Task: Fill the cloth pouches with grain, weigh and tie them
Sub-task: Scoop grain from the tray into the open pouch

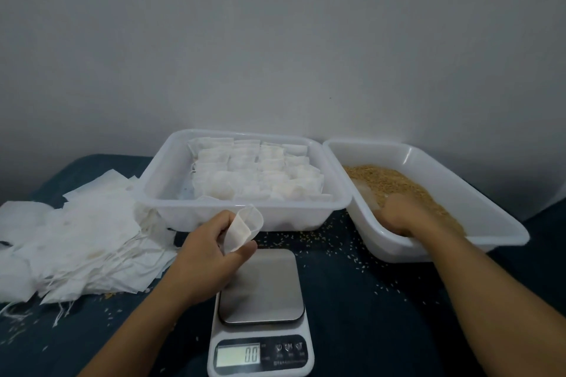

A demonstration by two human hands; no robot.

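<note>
My left hand (211,249) holds an empty white cloth pouch (243,231) with its mouth spread open, just above the far edge of the scale. My right hand (404,216) is down in the brown grain (407,184) inside the tilted white tub (490,223) on the right; its fingers are sunk in the grain, so I cannot see whether they hold any. The digital scale (260,288) sits in front of me with a bare steel plate and a display reading 0.0.
A white tray (171,168) behind the scale holds several filled pouches in rows. A heap of empty pouches (76,242) with loose strings lies at the left on the dark blue cloth. Spilled grains are scattered around the scale and tubs.
</note>
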